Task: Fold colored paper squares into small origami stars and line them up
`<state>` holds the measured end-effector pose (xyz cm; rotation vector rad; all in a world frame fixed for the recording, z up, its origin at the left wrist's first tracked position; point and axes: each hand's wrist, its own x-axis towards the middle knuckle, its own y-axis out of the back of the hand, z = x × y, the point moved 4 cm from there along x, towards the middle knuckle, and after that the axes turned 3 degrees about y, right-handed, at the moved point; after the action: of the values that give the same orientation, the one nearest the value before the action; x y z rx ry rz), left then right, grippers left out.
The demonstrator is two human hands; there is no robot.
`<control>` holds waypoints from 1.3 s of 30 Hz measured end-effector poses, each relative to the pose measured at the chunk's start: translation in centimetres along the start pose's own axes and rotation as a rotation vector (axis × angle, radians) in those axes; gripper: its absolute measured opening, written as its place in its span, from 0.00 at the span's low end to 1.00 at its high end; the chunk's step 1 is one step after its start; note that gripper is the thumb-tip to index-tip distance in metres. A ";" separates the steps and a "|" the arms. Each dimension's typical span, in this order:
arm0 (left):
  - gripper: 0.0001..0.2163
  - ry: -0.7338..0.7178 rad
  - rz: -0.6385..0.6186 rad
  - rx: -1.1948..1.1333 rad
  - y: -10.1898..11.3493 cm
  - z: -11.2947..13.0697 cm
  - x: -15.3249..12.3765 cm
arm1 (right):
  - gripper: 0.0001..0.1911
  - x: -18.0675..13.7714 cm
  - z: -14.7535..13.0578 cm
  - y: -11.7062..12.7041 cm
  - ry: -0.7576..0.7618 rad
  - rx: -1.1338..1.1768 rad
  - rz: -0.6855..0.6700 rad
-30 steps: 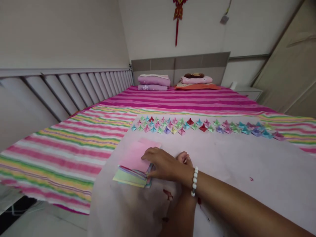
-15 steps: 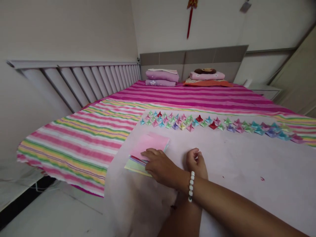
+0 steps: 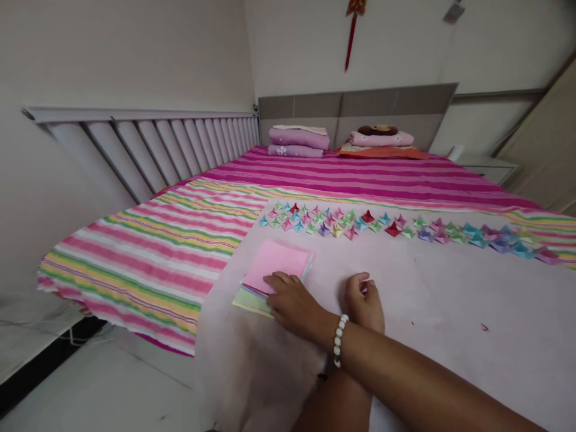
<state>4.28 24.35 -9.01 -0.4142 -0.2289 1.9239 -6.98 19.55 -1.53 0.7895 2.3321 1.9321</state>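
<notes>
The right hand [image 3: 291, 300] rests half-open on the paper stack [image 3: 279, 261]. At this hand's three o'clock, the left hand [image 3: 363, 300] is curled; contents I cannot tell.

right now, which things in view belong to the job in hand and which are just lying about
Seemingly part of the job:
- square paper stack, under the right hand
- folded paper pieces, in rows
- pale sheet beneath them

Seemingly just lying about:
- folded purple bedding
- small red scrap
</notes>
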 end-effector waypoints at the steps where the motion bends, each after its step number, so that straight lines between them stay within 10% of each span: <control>1: 0.10 0.004 0.007 0.011 0.0 0.0 0.0 | 0.05 0.0 0.2 0.4 -0.007 0.042 0.042; 6: 0.11 0.035 0.015 0.063 0.0 0.3 0.0 | 0.19 -0.1 3.3 3.3 -0.251 0.210 0.217; 13: 0.10 0.074 -0.025 0.158 0.0 0.7 -0.7 | 0.53 0.2 4.6 1.9 -0.336 0.197 -0.144; 21: 0.13 0.107 -0.096 0.234 -0.1 0.6 -0.8 | 0.09 0.6 5.4 1.6 -0.310 0.219 -0.018; 28: 0.13 0.117 -0.149 0.249 0.1 0.0 -0.7 | 0.19 -0.3 8.1 1.4 -0.482 0.372 0.225; 34: 0.12 0.111 -0.150 0.227 0.3 -0.7 -0.3 | 0.15 -0.2 7.5 3.1 -0.329 0.377 0.413; 39: 0.07 0.083 -0.107 0.197 0.2 -1.0 -0.4 | 0.14 0.3 7.8 3.1 -0.290 0.229 0.293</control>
<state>4.62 23.88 -9.98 -0.3423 -0.0057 1.7999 -3.61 27.11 -0.48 1.3966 2.3865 1.5141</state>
